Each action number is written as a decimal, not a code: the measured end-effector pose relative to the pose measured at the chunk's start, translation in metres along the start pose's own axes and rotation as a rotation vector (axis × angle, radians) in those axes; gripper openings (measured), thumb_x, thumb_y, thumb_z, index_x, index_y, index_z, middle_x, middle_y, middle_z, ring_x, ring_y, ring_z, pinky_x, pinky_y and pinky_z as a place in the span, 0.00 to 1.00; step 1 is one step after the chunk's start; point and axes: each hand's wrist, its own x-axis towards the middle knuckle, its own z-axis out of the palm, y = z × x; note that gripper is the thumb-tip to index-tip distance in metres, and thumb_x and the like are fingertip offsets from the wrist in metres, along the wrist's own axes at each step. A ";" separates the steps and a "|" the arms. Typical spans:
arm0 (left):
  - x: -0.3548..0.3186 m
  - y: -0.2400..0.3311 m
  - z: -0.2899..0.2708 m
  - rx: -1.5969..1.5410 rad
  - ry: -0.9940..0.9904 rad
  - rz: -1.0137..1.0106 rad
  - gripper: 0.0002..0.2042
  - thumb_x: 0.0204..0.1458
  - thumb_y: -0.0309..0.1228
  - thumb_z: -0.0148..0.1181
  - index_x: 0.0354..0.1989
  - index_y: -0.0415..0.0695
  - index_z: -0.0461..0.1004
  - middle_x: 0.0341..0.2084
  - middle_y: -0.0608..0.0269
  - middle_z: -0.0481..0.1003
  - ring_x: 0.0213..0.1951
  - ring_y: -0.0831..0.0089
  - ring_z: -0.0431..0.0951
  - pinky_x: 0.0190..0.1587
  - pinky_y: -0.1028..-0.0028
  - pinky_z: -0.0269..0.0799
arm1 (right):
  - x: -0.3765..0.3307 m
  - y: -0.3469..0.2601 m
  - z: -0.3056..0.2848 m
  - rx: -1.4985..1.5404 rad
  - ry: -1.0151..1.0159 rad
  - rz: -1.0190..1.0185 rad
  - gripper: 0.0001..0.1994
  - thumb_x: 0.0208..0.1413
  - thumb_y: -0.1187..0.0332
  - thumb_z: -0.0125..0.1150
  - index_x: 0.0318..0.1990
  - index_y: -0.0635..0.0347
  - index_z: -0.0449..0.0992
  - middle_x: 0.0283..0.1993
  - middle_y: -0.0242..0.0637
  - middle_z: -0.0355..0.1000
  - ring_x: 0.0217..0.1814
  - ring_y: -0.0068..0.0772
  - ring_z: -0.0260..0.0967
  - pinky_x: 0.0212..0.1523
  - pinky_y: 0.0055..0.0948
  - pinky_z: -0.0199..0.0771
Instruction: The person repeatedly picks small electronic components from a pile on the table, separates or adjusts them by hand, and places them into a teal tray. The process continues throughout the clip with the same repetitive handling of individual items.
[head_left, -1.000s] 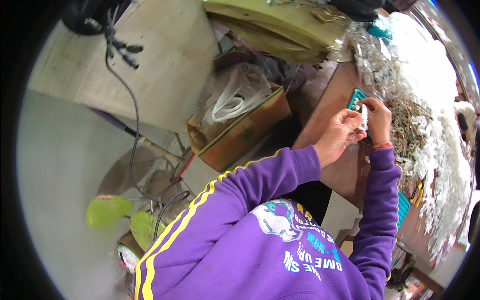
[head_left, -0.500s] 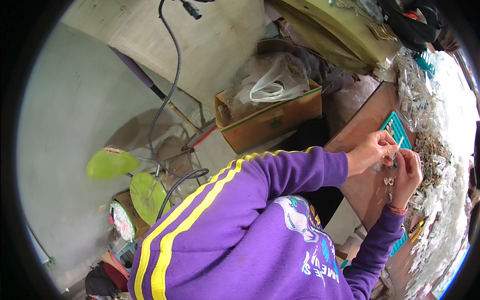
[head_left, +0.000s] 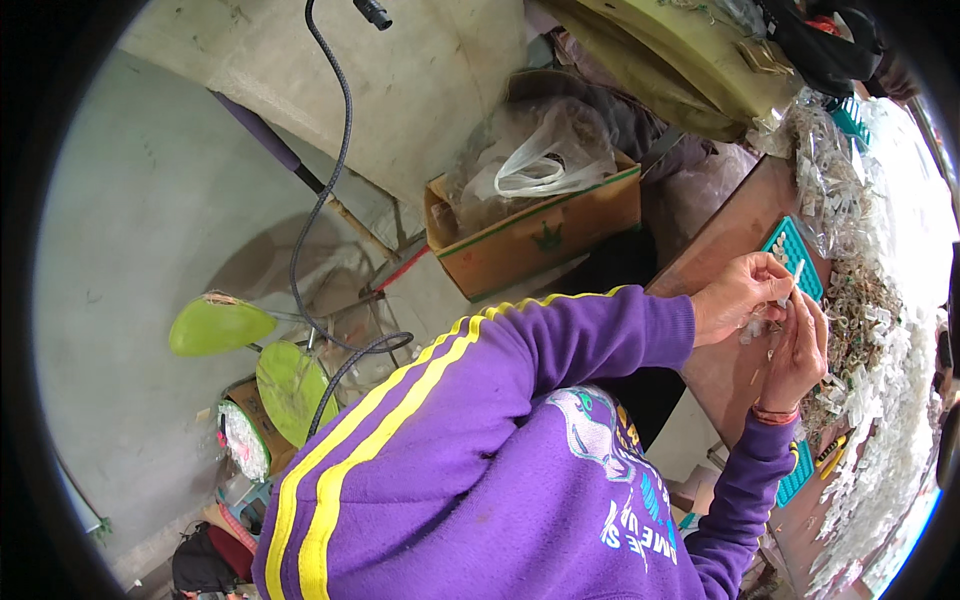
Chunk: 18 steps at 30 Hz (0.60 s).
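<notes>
My left hand (head_left: 745, 290) is closed in a pinch over the table's near edge, beside a teal ridged tray (head_left: 784, 238) with small pale pieces on it. A thin white stick-like piece (head_left: 799, 269) pokes up at its fingertips. My right hand (head_left: 798, 350), with a reddish band at the wrist, meets the left at the fingertips, its fingers drawn together. What lies between the right fingertips is hidden and too small to name. Something clear like plastic film (head_left: 752, 326) shows under the left hand.
Heaps of small white and clear plastic pieces (head_left: 880, 400) cover the table's far side. A yellow-handled tool (head_left: 830, 455) and another teal tray (head_left: 796, 472) lie nearby. Left of the table stand a cardboard box (head_left: 550, 240) holding plastic bags, a green seat (head_left: 220, 325) and a hanging black cable (head_left: 345, 150).
My right hand has shifted left and tilted up against the left fingertips, covering the small pale pieces that showed on the table. My left hand has barely moved.
</notes>
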 end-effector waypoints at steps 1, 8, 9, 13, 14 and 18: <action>-0.001 0.000 0.001 0.013 -0.018 0.021 0.08 0.58 0.31 0.61 0.40 0.41 0.71 0.32 0.66 0.74 0.33 0.80 0.75 0.37 0.78 0.76 | -0.002 -0.002 0.002 0.000 -0.010 0.022 0.12 0.57 0.80 0.56 0.48 0.64 0.79 0.46 0.42 0.76 0.47 0.37 0.75 0.49 0.30 0.75; -0.009 0.010 0.010 -0.052 -0.034 -0.060 0.07 0.59 0.30 0.60 0.40 0.42 0.71 0.34 0.65 0.73 0.34 0.79 0.75 0.38 0.78 0.76 | 0.002 -0.018 -0.004 0.169 0.140 0.207 0.16 0.53 0.78 0.61 0.50 0.61 0.77 0.43 0.39 0.76 0.42 0.31 0.76 0.42 0.28 0.77; -0.011 0.011 0.010 -0.090 -0.100 -0.110 0.06 0.59 0.31 0.59 0.40 0.43 0.71 0.35 0.66 0.74 0.37 0.78 0.76 0.39 0.77 0.76 | 0.002 -0.017 -0.008 0.466 0.206 0.540 0.15 0.55 0.76 0.60 0.51 0.61 0.77 0.41 0.37 0.76 0.40 0.28 0.76 0.40 0.26 0.76; -0.011 0.014 0.009 -0.001 -0.170 -0.277 0.07 0.61 0.33 0.56 0.44 0.47 0.73 0.37 0.69 0.76 0.36 0.80 0.77 0.41 0.78 0.76 | 0.023 0.004 -0.036 1.051 -0.191 0.861 0.12 0.61 0.65 0.59 0.48 0.63 0.77 0.34 0.27 0.73 0.29 0.14 0.69 0.29 0.15 0.68; -0.011 0.014 0.009 0.009 -0.165 -0.294 0.07 0.61 0.33 0.56 0.44 0.46 0.73 0.37 0.69 0.76 0.35 0.80 0.77 0.41 0.78 0.75 | 0.024 0.004 -0.035 1.011 -0.191 0.848 0.11 0.61 0.65 0.59 0.45 0.63 0.77 0.32 0.26 0.73 0.29 0.13 0.68 0.28 0.14 0.67; -0.005 0.012 0.002 -0.035 -0.124 -0.320 0.07 0.63 0.33 0.54 0.46 0.46 0.72 0.37 0.70 0.75 0.34 0.81 0.76 0.40 0.79 0.75 | 0.016 -0.009 -0.014 0.464 0.084 0.543 0.04 0.54 0.74 0.63 0.36 0.64 0.78 0.28 0.30 0.72 0.27 0.20 0.70 0.29 0.20 0.70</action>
